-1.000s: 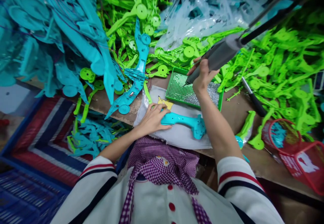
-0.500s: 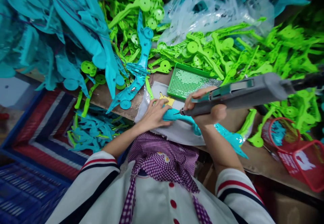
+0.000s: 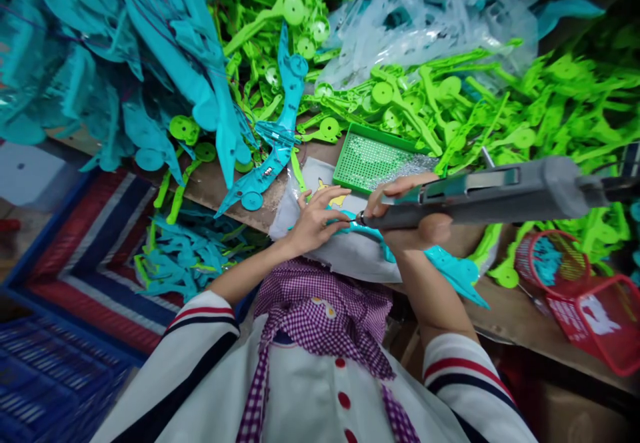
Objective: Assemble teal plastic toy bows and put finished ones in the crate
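The person's right hand [image 3: 411, 235] is closed around a long grey cylindrical power tool [image 3: 493, 193], whose thin dark tip [image 3: 354, 220] points to the left. The left hand [image 3: 316, 224] is bent, its fingertips close to this tip; whether they grip something, one cannot tell. Partly under both hands, a blue plastic piece [image 3: 370, 232] lies on a pale grey cloth [image 3: 345, 256].

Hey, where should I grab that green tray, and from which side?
Probably pinch the green tray by its near left corner, coming from the left: that raised rim is uncovered. Green parts crowd the far side, and the right hand with the grey power tool covers the near right. Keep it level; small metal pieces lie inside.
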The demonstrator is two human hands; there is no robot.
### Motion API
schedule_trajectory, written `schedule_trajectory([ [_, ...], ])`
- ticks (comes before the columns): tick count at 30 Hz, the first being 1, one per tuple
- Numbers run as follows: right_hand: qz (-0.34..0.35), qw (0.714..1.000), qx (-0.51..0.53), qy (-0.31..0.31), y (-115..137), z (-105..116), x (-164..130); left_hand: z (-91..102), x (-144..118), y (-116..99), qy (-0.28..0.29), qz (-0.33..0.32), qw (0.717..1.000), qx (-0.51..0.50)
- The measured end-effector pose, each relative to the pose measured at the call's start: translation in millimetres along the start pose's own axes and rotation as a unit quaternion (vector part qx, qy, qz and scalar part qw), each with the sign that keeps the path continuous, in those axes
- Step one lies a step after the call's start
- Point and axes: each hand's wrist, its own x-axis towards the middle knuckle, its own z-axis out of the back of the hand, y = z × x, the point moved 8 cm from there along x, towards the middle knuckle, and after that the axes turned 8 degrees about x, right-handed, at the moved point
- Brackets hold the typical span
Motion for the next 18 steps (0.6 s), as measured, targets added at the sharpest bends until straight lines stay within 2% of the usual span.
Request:
schedule_trajectory([
  [7,-0.063,0.998,-0.023,-0.004,-26,11,-8,-3.7,1,11,0.086,-0.002,0.995,0.044],
  [11,-0.089,0.996,0.003,-0.015,-40,18,-15,-12.0,-5,17,0.126,0.003,0.990,0.064],
  [18,-0.147,0.989,-0.023,-0.017,-64,17,-21,-18.8,-6,14,0.125,0.015,0.988,0.084],
])
